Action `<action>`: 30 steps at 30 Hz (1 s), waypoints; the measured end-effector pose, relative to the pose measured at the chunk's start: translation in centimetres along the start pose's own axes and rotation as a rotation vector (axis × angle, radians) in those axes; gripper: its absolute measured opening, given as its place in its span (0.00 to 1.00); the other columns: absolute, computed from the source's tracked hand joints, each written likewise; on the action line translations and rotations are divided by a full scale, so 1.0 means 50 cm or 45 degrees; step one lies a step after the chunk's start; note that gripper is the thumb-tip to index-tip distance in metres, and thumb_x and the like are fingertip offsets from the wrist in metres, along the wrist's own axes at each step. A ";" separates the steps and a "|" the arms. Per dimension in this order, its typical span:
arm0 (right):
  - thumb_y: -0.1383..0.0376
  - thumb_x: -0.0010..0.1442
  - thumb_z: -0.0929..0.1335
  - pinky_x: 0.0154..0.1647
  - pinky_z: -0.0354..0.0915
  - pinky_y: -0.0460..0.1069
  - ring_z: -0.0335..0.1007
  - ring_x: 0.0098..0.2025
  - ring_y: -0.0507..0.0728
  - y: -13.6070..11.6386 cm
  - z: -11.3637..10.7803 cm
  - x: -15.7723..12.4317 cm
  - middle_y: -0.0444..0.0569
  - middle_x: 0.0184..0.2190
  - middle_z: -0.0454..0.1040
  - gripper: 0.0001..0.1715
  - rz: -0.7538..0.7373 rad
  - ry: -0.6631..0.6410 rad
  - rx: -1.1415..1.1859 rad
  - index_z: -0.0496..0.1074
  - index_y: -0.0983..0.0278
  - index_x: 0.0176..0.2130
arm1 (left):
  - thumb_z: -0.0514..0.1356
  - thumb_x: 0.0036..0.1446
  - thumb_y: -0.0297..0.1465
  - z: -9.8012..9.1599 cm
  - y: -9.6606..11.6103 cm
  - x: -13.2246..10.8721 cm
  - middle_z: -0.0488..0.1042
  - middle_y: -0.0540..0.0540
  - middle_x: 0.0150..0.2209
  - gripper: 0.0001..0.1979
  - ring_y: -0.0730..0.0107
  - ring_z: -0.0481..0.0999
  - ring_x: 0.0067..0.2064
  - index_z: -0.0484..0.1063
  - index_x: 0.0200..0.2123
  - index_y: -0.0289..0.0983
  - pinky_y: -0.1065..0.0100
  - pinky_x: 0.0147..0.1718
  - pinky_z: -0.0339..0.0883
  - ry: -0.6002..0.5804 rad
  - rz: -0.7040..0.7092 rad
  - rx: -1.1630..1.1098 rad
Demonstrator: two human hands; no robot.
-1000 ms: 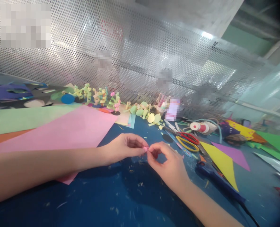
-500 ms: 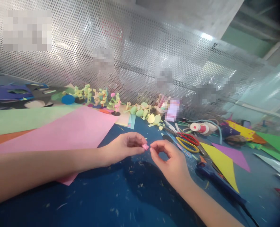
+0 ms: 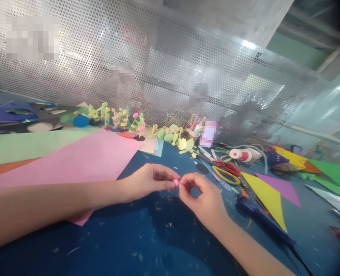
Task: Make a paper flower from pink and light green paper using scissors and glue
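Both my hands meet just above the blue table (image 3: 124, 245). My left hand (image 3: 148, 181) pinches a tiny pink paper piece (image 3: 176, 182) between thumb and fingertips. My right hand (image 3: 205, 196) pinches the same piece from the other side, its fingers curled. My left forearm lies over a large pink paper sheet (image 3: 84, 157).
Red and yellow scissors (image 3: 226, 171) and a dark blue glue gun (image 3: 259, 216) lie right of my hands. Yellow (image 3: 269, 197) and purple (image 3: 281, 188) paper pieces sit further right. Small paper figures (image 3: 121, 119) stand along a perforated metal screen (image 3: 158, 65). A light green sheet (image 3: 29, 143) lies at left.
My fingertips parted slightly half a second ago with the pink piece showing in my left hand; now both hands have closed on it again.
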State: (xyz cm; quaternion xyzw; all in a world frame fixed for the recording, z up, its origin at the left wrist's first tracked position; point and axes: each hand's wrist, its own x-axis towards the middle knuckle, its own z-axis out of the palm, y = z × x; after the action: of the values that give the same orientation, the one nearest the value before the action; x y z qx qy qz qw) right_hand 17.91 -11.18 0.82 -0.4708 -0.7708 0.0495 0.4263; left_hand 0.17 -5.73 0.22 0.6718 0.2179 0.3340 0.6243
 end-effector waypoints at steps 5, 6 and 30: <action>0.72 0.54 0.64 0.30 0.63 0.44 0.64 0.27 0.50 0.004 0.003 -0.004 0.42 0.26 0.67 0.05 -0.009 -0.063 -0.033 0.65 0.62 0.30 | 0.63 0.50 0.31 0.001 0.004 -0.002 0.77 0.45 0.37 0.12 0.69 0.74 0.38 0.75 0.39 0.34 0.68 0.41 0.66 -0.032 0.007 0.041; 0.72 0.54 0.64 0.30 0.63 0.44 0.65 0.27 0.50 0.004 0.003 -0.004 0.42 0.25 0.67 0.05 -0.008 -0.066 -0.037 0.64 0.62 0.30 | 0.62 0.51 0.32 0.000 0.004 -0.002 0.77 0.45 0.38 0.12 0.68 0.74 0.39 0.74 0.39 0.34 0.67 0.42 0.66 -0.031 0.010 0.043; 0.72 0.51 0.65 0.28 0.64 0.44 0.65 0.25 0.49 0.001 0.004 -0.003 0.41 0.24 0.68 0.05 0.018 -0.017 -0.037 0.66 0.62 0.29 | 0.64 0.48 0.33 -0.007 -0.010 0.002 0.77 0.46 0.32 0.13 0.73 0.73 0.32 0.76 0.38 0.35 0.70 0.36 0.68 0.022 -0.038 -0.010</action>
State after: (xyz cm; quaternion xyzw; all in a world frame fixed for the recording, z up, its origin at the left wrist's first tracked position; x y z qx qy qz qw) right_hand 17.86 -11.21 0.57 -0.4820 -0.7709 0.0444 0.4141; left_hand 0.08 -5.36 -0.24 0.6630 0.2318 0.3313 0.6300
